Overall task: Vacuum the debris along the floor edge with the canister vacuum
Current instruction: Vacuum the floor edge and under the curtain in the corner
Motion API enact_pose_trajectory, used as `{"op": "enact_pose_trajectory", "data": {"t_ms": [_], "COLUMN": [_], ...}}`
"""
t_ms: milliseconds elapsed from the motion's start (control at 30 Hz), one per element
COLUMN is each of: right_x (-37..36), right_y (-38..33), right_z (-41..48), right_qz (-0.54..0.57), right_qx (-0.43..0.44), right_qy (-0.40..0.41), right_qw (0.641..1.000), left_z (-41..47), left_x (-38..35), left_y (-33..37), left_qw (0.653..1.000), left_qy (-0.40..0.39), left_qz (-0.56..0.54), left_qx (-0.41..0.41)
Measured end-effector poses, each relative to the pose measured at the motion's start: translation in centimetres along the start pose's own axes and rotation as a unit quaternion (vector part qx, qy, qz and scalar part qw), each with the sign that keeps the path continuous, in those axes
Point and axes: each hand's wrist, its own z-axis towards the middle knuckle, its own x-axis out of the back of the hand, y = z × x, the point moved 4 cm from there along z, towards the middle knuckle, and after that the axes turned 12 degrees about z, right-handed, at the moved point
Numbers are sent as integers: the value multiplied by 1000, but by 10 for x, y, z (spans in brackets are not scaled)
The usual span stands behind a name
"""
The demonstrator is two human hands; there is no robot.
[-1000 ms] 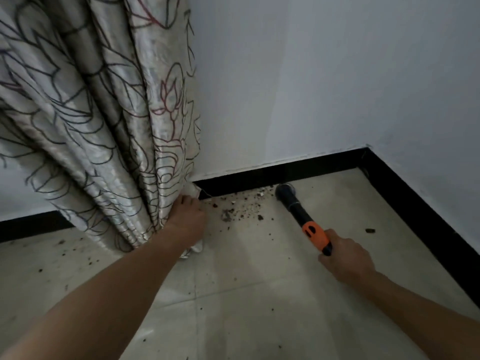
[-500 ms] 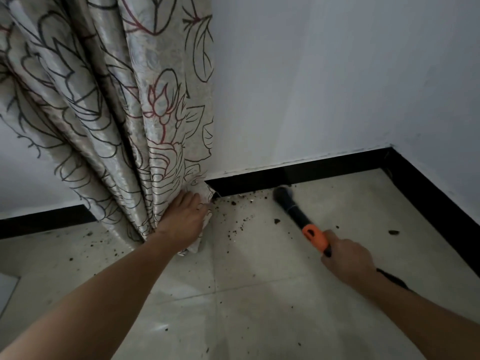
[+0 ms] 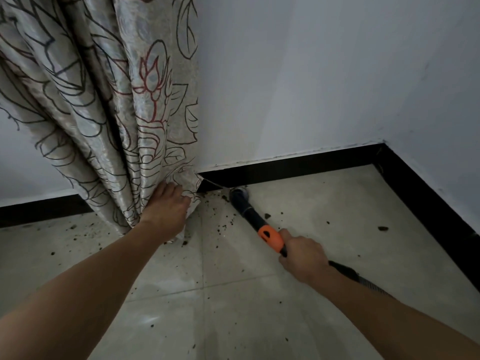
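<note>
Round black nozzle [image 3: 240,196] shifted to baseboard [image 3: 285,168], right hand [image 3: 304,258] clamped on wand [image 3: 270,237], flat left hand [image 3: 166,206] pressing glossy curtain [image 3: 104,100]

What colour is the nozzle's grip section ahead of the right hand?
Orange; the vacuum nozzle's grip section shows best in the head view.

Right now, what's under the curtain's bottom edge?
Some debris shows on the floor at the curtain hem, where the left hand presses it aside. Floor beneath the gathered folds is covered.
</note>
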Motion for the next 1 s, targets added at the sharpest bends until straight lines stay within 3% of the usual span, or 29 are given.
{"op": "enact_pose_trajectory", "data": {"t_ms": [167,400,567,800,1000], "right_x": [32,-2,-3,21,0], "right_y": [36,-6,2,50,22], "right_z": [5,-28,-78,-107,-109], "right_qz": [18,11,19,22,42], "right_qx": [-84,-31,-36,-109,-58], "right_qy": [46,-12,-20,44,-3], "right_qw": [995,999,999,993,997], "left_z": [-4,-3,10,29,31], "left_x": [-3,11,24,49,57], "left_y": [-3,11,34,61,68], "left_qw": [1000,998,993,991,993], "left_qy": [-16,-50,-96,-95,-86], "left_qz": [2,37,50,66,56], "left_qx": [4,-5,-35,-60,-64]}}
